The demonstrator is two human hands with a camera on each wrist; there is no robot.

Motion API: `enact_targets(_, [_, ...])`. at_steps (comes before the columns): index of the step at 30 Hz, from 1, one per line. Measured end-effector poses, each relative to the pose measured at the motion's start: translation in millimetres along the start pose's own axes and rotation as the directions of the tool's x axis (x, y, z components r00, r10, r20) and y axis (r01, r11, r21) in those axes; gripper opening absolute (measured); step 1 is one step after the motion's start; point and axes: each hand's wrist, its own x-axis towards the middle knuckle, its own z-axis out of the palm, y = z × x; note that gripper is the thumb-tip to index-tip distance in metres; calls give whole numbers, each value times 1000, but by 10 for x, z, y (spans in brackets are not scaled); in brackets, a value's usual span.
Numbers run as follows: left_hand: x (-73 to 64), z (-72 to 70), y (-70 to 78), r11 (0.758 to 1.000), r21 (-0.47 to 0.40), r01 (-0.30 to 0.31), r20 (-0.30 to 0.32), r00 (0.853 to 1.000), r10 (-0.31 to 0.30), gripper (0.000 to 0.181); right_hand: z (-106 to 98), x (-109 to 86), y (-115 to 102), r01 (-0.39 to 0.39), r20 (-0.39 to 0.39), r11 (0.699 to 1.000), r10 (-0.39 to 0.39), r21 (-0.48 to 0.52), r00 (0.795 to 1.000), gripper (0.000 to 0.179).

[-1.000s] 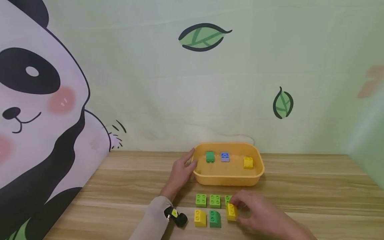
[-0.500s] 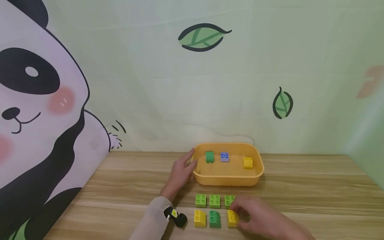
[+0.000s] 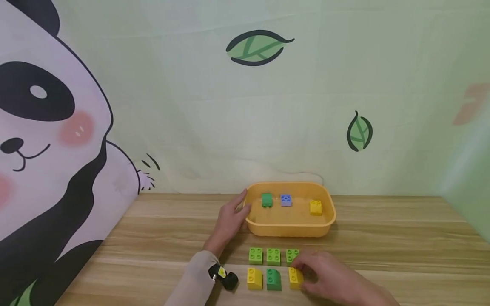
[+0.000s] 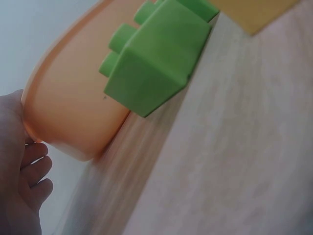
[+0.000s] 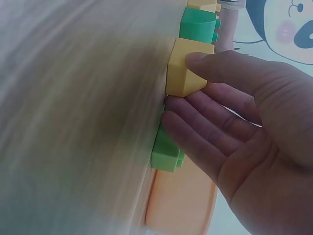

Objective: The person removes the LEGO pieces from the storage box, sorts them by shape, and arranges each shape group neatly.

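Yellow sloped brick [image 3: 295, 278]: lowered since a second ago; now on the wooden table [image 3: 402, 242], right of the green curved brick [image 3: 273, 279].
Right hand [image 3: 325, 272]: pinching the yellow sloped brick, which lies left of the palm.
Left hand [image 3: 229, 217]: holding the orange tub's [image 3: 289, 230] left end, as before.

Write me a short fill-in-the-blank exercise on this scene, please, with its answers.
The oblong orange plastic tray holds ____ plastic bricks.
The right hand pinches a sloped plastic brick coloured ____.
In the row nearest the person, the middle sloped brick is ____.
The left hand touches the ____.

Missing words: three; yellow; green; tray.
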Motion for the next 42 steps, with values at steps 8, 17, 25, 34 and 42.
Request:
enact_targets(8, [-1,3,10,1000,-8,4,0,1000,-4,54,-8,11,5,-29,19,999,28,24,999,29])
enact_targets(17, [4,3,21,1000,3,13,-2,1000,-13,53,-14,5,-17,-45,31,997,44,57,999,31])
enact_targets(25, [4,3,13,1000,5,2,-6,1000,-2,54,-54,-40,-44,-37,8,996,37,83,999,34])
enact_targets(34, [-2,-22,23,1000,-1,-11,-9,1000,11,54,-98,-70,-58,70,-93,997,-71,-8,993,32])
enact_targets(42, [0,-10,5,1000,-12,-12,-14,1000,12,53,-186,-56,11,195,-191,980,-201,-49,961,27])
